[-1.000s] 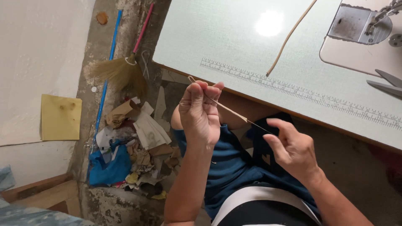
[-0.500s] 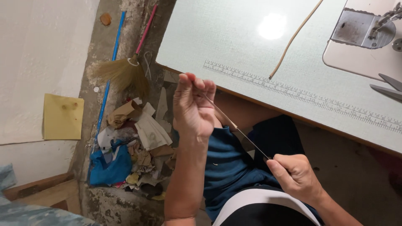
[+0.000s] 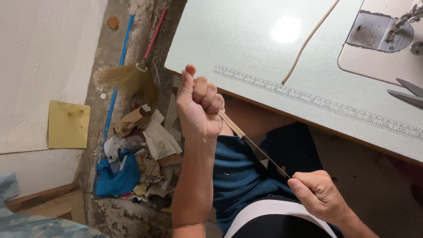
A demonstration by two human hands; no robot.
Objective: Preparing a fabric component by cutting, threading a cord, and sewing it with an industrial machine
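Note:
My left hand [image 3: 199, 108] is a closed fist raised below the table's near edge, gripping the wider beige end of a thin fabric strip [image 3: 232, 125]. The strip narrows to a thin rod or thread [image 3: 266, 156] that runs taut down to my right hand [image 3: 319, 196], which pinches its lower end over my lap. Below both hands are my blue-clad legs [image 3: 240, 176] and dark cloth [image 3: 293, 147].
A pale green sewing table [image 3: 246, 39] carries a printed ruler strip [image 3: 317, 103], a long beige cord [image 3: 308, 39], the sewing machine base [image 3: 383, 39] and scissors [image 3: 407, 93]. On the floor at left lie a small broom [image 3: 132, 75], a scrap pile [image 3: 141, 154] and a yellow board [image 3: 68, 124].
My left hand has closed from a fingertip pinch into a fist on the strip. My right hand has drawn down and right, pulling the strip longer and taut.

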